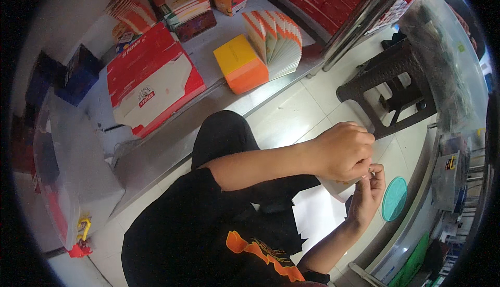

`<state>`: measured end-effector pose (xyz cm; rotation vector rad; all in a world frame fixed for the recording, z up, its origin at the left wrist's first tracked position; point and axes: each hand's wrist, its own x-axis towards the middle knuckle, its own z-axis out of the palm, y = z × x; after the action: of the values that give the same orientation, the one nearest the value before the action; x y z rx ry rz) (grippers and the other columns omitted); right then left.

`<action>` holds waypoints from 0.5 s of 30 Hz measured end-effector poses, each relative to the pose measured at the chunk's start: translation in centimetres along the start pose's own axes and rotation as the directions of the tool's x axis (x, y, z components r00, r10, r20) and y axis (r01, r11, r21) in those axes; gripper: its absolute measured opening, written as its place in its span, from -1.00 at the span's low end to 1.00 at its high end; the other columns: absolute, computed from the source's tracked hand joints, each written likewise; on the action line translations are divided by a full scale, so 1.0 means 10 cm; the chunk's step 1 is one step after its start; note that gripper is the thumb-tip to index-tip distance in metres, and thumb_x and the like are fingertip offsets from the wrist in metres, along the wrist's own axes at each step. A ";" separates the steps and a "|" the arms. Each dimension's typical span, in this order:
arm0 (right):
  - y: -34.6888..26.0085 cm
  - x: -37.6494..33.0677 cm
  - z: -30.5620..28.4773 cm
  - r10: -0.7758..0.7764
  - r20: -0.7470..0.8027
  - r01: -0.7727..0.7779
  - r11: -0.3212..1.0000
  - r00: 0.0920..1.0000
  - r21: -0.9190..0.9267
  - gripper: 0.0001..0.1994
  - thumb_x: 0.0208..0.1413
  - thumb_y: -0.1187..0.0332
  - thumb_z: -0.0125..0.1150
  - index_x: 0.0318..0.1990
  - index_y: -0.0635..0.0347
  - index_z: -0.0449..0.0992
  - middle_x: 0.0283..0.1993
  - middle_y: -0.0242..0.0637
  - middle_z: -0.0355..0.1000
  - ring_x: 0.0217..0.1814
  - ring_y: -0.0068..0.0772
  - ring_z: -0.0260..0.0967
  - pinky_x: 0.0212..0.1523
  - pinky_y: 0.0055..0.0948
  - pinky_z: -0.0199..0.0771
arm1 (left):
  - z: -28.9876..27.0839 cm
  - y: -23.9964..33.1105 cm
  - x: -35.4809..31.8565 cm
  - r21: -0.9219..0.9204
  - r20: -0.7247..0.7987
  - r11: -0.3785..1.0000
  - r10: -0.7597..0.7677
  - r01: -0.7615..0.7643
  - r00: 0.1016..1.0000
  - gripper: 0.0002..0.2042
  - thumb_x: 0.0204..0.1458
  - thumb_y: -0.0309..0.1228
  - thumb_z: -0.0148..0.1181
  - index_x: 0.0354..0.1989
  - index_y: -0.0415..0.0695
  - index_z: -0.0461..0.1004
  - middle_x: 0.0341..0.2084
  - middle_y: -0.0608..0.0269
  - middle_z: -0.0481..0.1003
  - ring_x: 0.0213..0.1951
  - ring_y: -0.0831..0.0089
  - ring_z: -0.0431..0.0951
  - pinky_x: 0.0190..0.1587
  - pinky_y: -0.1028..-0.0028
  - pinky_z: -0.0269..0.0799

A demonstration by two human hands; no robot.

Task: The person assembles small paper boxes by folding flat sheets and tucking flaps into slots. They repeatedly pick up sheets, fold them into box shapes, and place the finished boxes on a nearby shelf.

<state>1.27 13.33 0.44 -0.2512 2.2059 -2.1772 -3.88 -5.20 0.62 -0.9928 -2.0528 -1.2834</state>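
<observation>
Both of my hands come together in front of my lap. My left hand (345, 149) is closed, its fingers curled down on a small pale paper piece (338, 189) with faint printing. Just below it, my right hand (369, 190) pinches the edge of the same paper piece between thumb and fingertips. Much of the paper is hidden under the left hand. A bright white sheet (316, 216) lies behind it by my black shirt (203, 229).
On the grey ledge (219, 91) lie a red and white carton (153, 78), a yellow and orange box (240, 64) and fanned orange-edged cards (281, 42). A black plastic stool (388, 89) stands on the tiled floor beyond my hands. Near my right hand is a round teal disc (394, 198).
</observation>
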 end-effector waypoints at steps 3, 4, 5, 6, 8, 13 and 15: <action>0.02 0.00 0.09 -0.096 -0.046 0.090 0.988 0.994 -0.125 -0.87 0.23 0.47 0.13 -0.15 0.25 0.31 -0.31 -0.34 0.43 -0.26 -0.65 0.32 -0.15 -0.62 0.30 | -0.02 0.07 0.01 0.087 -0.042 0.996 -0.010 0.014 0.999 -0.76 -0.12 -0.30 0.17 -0.68 -0.20 0.45 -0.57 0.09 0.40 -0.35 0.15 0.43 -0.11 0.20 0.25; 0.03 0.01 0.11 -0.120 -0.075 0.108 0.983 0.990 -0.146 -0.87 0.24 0.46 0.14 -0.16 0.25 0.31 -0.32 -0.34 0.43 -0.26 -0.65 0.32 -0.15 -0.62 0.29 | -0.02 0.09 0.01 0.118 -0.063 0.993 -0.014 0.021 0.998 -0.76 -0.12 -0.30 0.17 -0.67 -0.21 0.45 -0.56 0.09 0.40 -0.33 0.16 0.41 -0.08 0.20 0.22; 0.04 0.01 0.12 -0.135 -0.092 0.116 0.976 0.987 -0.184 -0.86 0.24 0.44 0.14 -0.17 0.25 0.31 -0.34 -0.34 0.43 -0.26 -0.66 0.32 -0.16 -0.63 0.29 | -0.02 0.12 0.00 0.105 -0.071 0.994 -0.013 0.020 0.997 -0.77 -0.11 -0.29 0.18 -0.66 -0.18 0.43 -0.55 0.10 0.38 -0.32 0.16 0.40 -0.09 0.18 0.20; 0.06 0.02 0.12 -0.155 -0.070 0.137 0.967 0.985 -0.213 -0.86 0.25 0.44 0.14 -0.17 0.24 0.31 -0.32 -0.34 0.43 -0.26 -0.65 0.32 -0.16 -0.61 0.30 | -0.02 0.13 0.00 0.093 -0.080 0.995 -0.014 0.021 0.997 -0.78 -0.09 -0.29 0.18 -0.64 -0.14 0.41 -0.53 0.12 0.37 -0.31 0.16 0.38 -0.11 0.15 0.19; 0.09 0.03 0.12 -0.174 -0.005 0.164 0.939 0.985 -0.302 -0.86 0.26 0.43 0.13 -0.17 0.23 0.30 -0.30 -0.34 0.42 -0.27 -0.64 0.32 -0.15 -0.59 0.33 | -0.01 0.15 0.00 0.066 -0.065 0.998 0.010 -0.006 0.998 -0.79 -0.08 -0.28 0.20 -0.60 -0.12 0.40 -0.50 0.12 0.36 -0.29 0.14 0.36 -0.12 0.13 0.17; 0.04 0.04 0.11 -0.069 -0.038 0.078 0.943 0.997 0.325 -0.70 0.28 0.38 0.11 0.09 0.25 0.27 0.03 -0.15 0.41 0.04 -0.40 0.42 0.05 -0.41 0.42 | 0.03 0.12 0.01 -0.067 0.045 0.998 0.021 -0.018 0.999 -0.48 -0.15 -0.11 0.31 -0.13 -0.33 0.49 -0.19 -0.08 0.40 -0.04 0.06 0.38 0.13 0.10 0.15; -0.05 0.06 0.09 -0.060 -0.130 0.115 0.873 0.990 0.474 -0.63 0.31 0.36 0.05 0.20 0.25 0.23 0.16 -0.12 0.37 0.18 -0.35 0.38 0.16 -0.35 0.39 | 0.05 0.09 -0.01 0.124 -0.081 0.992 0.017 -0.007 0.997 -0.14 -0.26 -0.05 0.40 0.19 -0.31 0.18 0.00 -0.19 0.29 0.11 -0.04 0.30 0.25 0.07 0.08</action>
<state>0.84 12.31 1.00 -0.2169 1.6367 -2.7560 -3.13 -4.55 0.83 -0.8813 -2.0343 -1.1560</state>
